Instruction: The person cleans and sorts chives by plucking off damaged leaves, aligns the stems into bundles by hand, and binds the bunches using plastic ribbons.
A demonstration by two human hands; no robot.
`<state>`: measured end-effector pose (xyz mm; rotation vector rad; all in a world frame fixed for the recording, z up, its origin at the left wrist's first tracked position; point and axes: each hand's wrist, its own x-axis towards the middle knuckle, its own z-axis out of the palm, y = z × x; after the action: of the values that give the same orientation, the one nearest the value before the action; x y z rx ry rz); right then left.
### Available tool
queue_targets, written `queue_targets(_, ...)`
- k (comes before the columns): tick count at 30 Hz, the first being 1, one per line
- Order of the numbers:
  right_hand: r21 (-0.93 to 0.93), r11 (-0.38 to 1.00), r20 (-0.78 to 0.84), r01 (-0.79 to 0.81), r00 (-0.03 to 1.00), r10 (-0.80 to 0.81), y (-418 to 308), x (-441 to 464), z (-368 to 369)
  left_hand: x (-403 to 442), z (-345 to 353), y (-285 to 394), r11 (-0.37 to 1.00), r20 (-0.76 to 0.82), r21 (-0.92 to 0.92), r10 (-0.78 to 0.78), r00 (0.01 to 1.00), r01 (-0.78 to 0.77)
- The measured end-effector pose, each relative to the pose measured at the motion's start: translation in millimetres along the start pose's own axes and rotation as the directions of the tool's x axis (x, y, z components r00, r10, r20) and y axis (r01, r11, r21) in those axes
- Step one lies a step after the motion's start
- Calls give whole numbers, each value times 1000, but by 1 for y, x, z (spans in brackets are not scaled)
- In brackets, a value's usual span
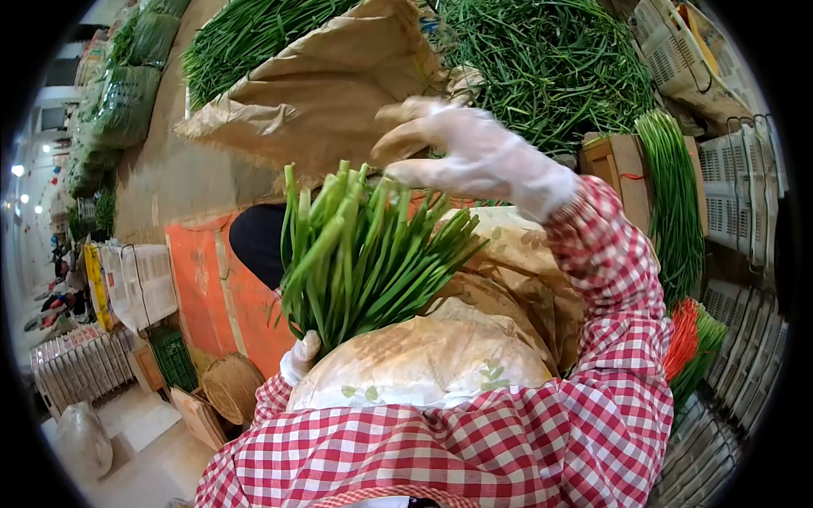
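Observation:
A bunch of green stalks (364, 262) rests over my lap, its cut ends fanned upward. My left hand (301, 357), in a white glove, is wrapped round the lower left side of the bunch, partly hidden by the leaves. Just above and to the right of the stalks, my right hand (466, 152) is raised in a thin white glove with its fingers spread and slightly curved, holding nothing; it is a little blurred. Brown sacking (330, 80) lies beyond the hands, and a stained apron (432, 356) covers my lap.
Loose greens (550, 68) are heaped at the back. Another pile of stalks (246, 42) lies at the upper left. A tied bundle (673, 195) leans by a wooden stool (622, 169) at right. Crates (737, 195) line the right edge. A straw roll (231, 388) stands lower left.

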<state>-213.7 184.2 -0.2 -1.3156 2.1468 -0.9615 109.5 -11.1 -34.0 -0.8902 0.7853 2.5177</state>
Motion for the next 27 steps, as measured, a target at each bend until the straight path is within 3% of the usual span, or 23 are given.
queue_targets(1, 226, 972, 86, -56, 996, 37, -1, 10, 2, -1, -1, 1, 1000, 2, 12, 4, 1000, -4)
queue_targets(3, 350, 937, 54, 15, 998, -36, 2, 22, 4, -2, -3, 4, 1000, -5, 23, 12, 1000, -11)
queue_targets(5, 504, 859, 375, -89, 919, -124, 2, 30, -11, -2, -5, 5, 999, -5, 35, 22, 1000, -22)
queue_targets(7, 595, 791, 466, -139, 862, -199, 12, 35, -3, -2, -7, 5, 999, -4, 45, 26, 1000, -26)
queue_targets(9, 462, 882, 496, -97, 852, -166, 8, 33, 9, -1, -8, 5, 998, 5, 55, 21, 1000, -21)
queue_targets(11, 658, 711, 520, -249, 833, -189, -4, 24, 20, 0, -9, 7, 998, 7, 64, 9, 1000, -10)
queue_targets(13, 517, 769, 590, -378, 807, 0, -25, 13, -2, 0, -9, 9, 997, 10, 74, 0, 1000, -1)
queue_targets(14, 517, 767, 589, -379, 808, 1, -20, 11, 1, 0, -9, 8, 997, 9, 79, -1, 1000, 0)
queue_targets(15, 509, 834, 429, -214, 903, -29, -13, 10, 5, 0, -10, 8, 997, 9, 80, -3, 1000, 2)
queue_targets(18, 521, 849, 121, 84, 978, -171, 2, -2, -7, 0, -9, 9, 996, 8, 88, -12, 1000, 11)
queue_targets(20, 469, 872, -64, 143, 990, -128, 6, -12, -41, 0, -9, 9, 995, 5, 96, -13, 1000, 12)
queue_targets(21, 414, 898, -186, 152, 979, -80, 20, -14, -56, 1, -9, 9, 995, 7, 102, -9, 1000, 8)
queue_targets(22, 127, 983, -249, -136, 955, 165, 36, -8, -70, 1, -8, 8, 994, 8, 105, -8, 1000, 7)
queue_targets(23, -14, 958, -314, -288, 911, 269, 46, -6, -67, 0, -8, 8, 994, 7, 108, -10, 1000, 10)
queue_targets(24, -133, 887, -373, -443, 851, 369, 52, -4, -65, -1, -8, 8, 993, 9, 114, -13, 1000, 12)
queue_targets(26, -493, 689, -404, -532, 841, 360, 42, 6, -39, 3, -7, 9, 992, 13, 126, -22, 1000, 20)
queue_targets(27, -78, 965, -205, -250, 951, 230, 62, 18, -14, 4, -7, 8, 992, 13, 126, -22, 1000, 20)
